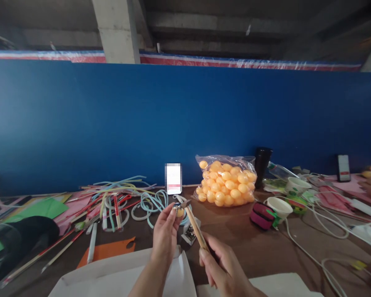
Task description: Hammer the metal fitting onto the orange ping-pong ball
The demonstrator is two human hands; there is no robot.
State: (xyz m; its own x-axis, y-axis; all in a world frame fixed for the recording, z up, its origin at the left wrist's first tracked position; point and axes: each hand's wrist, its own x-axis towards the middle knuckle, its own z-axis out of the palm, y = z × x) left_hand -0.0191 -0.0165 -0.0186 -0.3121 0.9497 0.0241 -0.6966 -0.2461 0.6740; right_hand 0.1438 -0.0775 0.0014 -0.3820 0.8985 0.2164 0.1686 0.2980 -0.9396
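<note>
My left hand (164, 236) is raised over the table with its fingertips pinched round a small orange ball (179, 212), which has something shiny against it. My right hand (220, 265) is wrapped round the wooden handle of a small hammer (194, 225). The hammer's metal head rests at the top of the ball. Both hands hover above a white cardboard box lid (117, 270) near the table's front edge.
A clear bag of orange balls (226, 184) stands at the back centre beside a black cup (262, 165). Coloured tubes and sticks (123, 202) litter the left. Paper cups (280, 207), a pink case (261, 215), cables and a phone (343, 168) lie at the right.
</note>
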